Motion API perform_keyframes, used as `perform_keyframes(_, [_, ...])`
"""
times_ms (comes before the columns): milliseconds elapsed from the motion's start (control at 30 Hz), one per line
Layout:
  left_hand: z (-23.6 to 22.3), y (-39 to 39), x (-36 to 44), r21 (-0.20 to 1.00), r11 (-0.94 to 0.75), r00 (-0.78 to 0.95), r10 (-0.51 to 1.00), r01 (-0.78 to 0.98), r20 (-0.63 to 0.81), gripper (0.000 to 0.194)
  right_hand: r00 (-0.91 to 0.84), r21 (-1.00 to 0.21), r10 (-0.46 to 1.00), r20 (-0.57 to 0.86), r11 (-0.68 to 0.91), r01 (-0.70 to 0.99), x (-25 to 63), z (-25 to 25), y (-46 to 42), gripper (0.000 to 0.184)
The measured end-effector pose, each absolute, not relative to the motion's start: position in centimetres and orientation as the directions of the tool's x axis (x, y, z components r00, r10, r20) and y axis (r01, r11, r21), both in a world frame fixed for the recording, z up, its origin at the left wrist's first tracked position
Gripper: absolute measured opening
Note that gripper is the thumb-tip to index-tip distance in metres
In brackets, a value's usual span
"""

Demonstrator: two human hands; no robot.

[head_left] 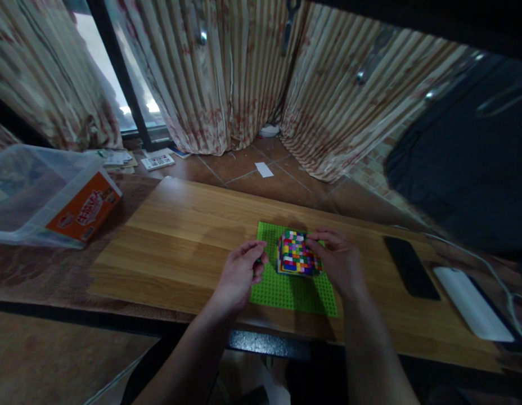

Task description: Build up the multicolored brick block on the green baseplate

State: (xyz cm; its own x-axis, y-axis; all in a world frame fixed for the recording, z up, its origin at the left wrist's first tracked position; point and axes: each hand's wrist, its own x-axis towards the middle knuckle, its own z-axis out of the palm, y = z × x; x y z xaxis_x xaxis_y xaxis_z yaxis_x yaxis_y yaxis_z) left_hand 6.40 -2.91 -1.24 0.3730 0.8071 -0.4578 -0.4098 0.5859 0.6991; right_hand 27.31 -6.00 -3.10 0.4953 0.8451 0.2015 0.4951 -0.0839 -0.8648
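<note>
Brick block [293, 250], built of small toy bricks, sits on the far half of a bright green studded baseplate [292, 295], which lies on a wooden tabletop [176, 236]. Its upper face is a patchwork of white, red, yellow, green, orange, blue and purple, mixed without any obvious pattern. Pale and yellow edges show along its left side, and a dark blue strip runs along part of its near side. The overall outline is compact and roughly rectangular, though the right portion looks uneven.

The left hand [243, 271] is just left of the block, over the baseplate's left edge, fingers curled and thumb against the forefinger. A small dark green spot shows by the fingertips; whether it is a held brick cannot be told. The right hand [340, 260] reaches over the block's right side, thumb and fingers bent close to its far right corner. Whether they grip a brick or only touch it is unclear.

That hand covers part of the block's right end and the baseplate's far right corner. Individual studs and seams on the block blur together, and shadow dims the near part of the baseplate. At far left, a clear plastic bin [37, 169] is cut off by the picture's edge.
</note>
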Motion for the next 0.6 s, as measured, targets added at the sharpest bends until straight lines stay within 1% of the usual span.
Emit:
perform_keyframes(167, [-1.25, -2.93, 6.36, 0.71, 0.582, 0.37, 0.809, -0.396, -0.457, 0.026, 0.524, -0.923, 0.844, 0.114, -0.105, 0.37, 27.2, -3.16, -5.56, 0.023])
perform_keyframes(267, [-1.22, -2.96, 6.34, 0.711, 0.58, 0.373, 0.81, -0.397, -0.453, 0.025, 0.555, -0.942, 0.832, 0.01, -0.178, 0.284, 27.02, -2.84, -5.48, 0.035])
perform_keyframes(367, [-1.18, -2.95, 6.34, 0.711, 0.579, 0.371, 0.811, -0.398, -0.452, 0.024, 0.545, -0.964, 0.836, -0.063, -0.192, 0.183, 26.83, -2.58, -5.48, 0.046])
perform_keyframes(600, [-1.29, -2.92, 6.42, 0.722, 0.577, 0.381, 0.81, -0.382, -0.446, 0.026, 0.524, -0.977, 0.826, -0.208, -0.201, -0.072, 26.48, -2.49, -5.24, 0.043])
